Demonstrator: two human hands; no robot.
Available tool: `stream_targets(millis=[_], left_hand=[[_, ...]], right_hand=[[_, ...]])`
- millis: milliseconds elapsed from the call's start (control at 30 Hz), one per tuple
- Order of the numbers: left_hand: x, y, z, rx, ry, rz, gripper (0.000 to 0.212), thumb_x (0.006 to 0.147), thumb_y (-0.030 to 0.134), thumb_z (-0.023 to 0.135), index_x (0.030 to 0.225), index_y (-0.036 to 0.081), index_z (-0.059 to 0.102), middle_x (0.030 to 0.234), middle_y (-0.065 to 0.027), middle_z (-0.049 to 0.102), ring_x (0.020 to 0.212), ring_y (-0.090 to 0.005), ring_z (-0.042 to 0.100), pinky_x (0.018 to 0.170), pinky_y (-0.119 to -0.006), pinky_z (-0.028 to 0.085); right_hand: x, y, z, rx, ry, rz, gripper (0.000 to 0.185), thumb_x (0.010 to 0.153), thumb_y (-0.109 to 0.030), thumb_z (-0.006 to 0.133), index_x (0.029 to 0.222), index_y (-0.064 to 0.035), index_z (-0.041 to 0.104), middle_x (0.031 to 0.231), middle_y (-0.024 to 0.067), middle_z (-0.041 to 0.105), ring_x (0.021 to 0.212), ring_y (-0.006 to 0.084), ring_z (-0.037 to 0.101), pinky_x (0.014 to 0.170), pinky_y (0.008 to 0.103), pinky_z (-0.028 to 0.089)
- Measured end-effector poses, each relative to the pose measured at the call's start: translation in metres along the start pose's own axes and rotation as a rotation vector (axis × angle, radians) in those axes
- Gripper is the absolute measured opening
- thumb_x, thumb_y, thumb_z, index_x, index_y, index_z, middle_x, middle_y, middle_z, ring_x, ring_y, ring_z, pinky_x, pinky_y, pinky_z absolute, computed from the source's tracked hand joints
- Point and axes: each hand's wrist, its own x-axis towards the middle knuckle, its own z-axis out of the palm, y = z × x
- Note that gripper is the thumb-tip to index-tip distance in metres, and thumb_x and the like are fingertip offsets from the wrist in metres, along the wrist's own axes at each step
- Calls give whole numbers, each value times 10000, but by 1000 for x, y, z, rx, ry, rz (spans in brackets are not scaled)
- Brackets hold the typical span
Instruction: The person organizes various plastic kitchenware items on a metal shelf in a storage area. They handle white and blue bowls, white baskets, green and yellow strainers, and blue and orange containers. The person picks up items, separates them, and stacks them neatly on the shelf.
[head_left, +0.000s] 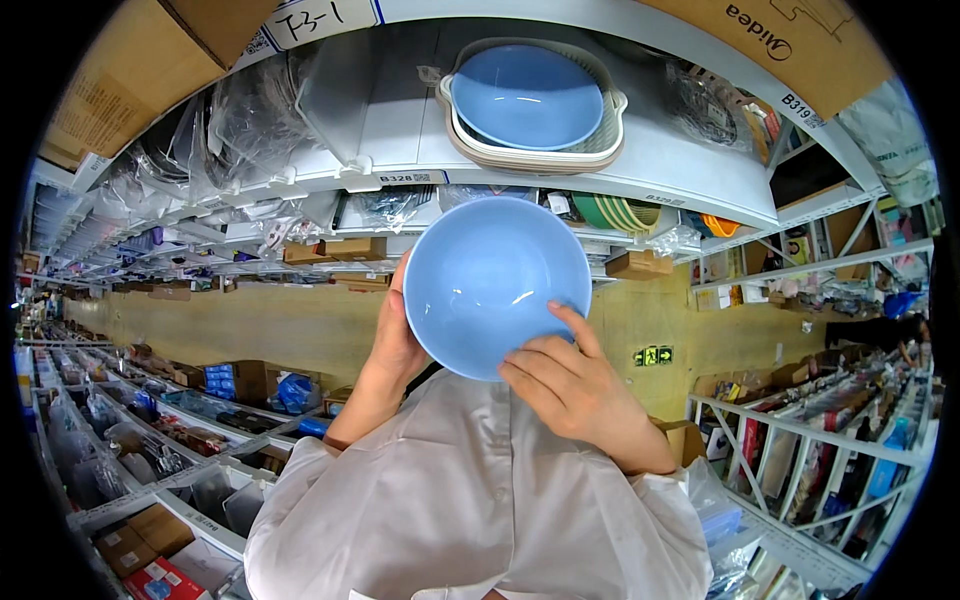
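A round, glossy light-blue bowl (487, 277) is held in front of my chest, its inside facing up towards me. My left hand (396, 330) grips its left rim, with the fingers mostly hidden behind the wall. My right hand (559, 375) rests over the lower right rim. Its index finger touches the inner surface; the thumb is out of sight. On the shelf (397, 139) ahead, a second blue bowl (529, 97) sits inside a stack of white and beige plastic baskets (611, 150).
Plastic-wrapped goods (255, 112) fill the shelf to the left. Cardboard boxes (142, 67) stand above. Green and cream bowls (615, 212) lie on a lower shelf. A yellowish aisle floor (247, 319) bears an exit sign (653, 356). Far right, a person (885, 330) is partly visible.
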Motion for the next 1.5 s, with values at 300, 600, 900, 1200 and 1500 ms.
stream_targets(millis=[300, 600, 900, 1200, 1500], left_hand=[[4, 3, 9, 173, 2, 46, 656, 1123, 453, 506, 1624, 43, 403, 1488, -158, 589, 1328, -274, 621, 1142, -433, 507], [1, 15, -4, 96, 202, 61, 830, 987, 519, 660, 1606, 32, 397, 1512, -154, 542, 1402, -250, 534, 1172, -407, 432], [1, 25, -20, 186, 261, 114, 877, 985, 551, 624, 1658, 67, 338, 1594, -147, 485, 1466, -285, 490, 1218, -459, 407], [3, 32, -18, 167, 300, 142, 846, 982, 544, 662, 1599, 26, 405, 1491, -149, 549, 1383, -259, 544, 1157, -421, 450], [4, 35, -30, 191, 260, 174, 833, 985, 530, 664, 1591, 18, 411, 1482, -147, 559, 1378, -253, 549, 1154, -415, 454]], right_hand=[[0, 2, 9, 164, 185, -11, 130, 821, -49, 786, 948, -59, 764, 924, 37, 700, 895, 193, 698, 1174, 612, 456], [-16, 19, 30, 1010, 654, 218, 241, 853, -97, 912, 944, -73, 690, 941, 69, 736, 940, 184, 721, 1121, 556, 510], [-31, 26, 39, 1862, 946, 757, 622, 971, -218, 814, 1497, -40, 532, 1501, 148, 616, 1402, 313, 584, 1214, 530, 466], [-29, 40, 53, 2106, 985, 662, 589, 1004, -177, 757, 1530, -50, 522, 1591, 141, 558, 1488, 312, 513, 1283, 582, 378], [-9, 40, 28, 1402, 951, 512, 608, 920, -121, 858, 1448, -41, 567, 1355, 154, 691, 1297, 339, 645, 1170, 578, 476]])
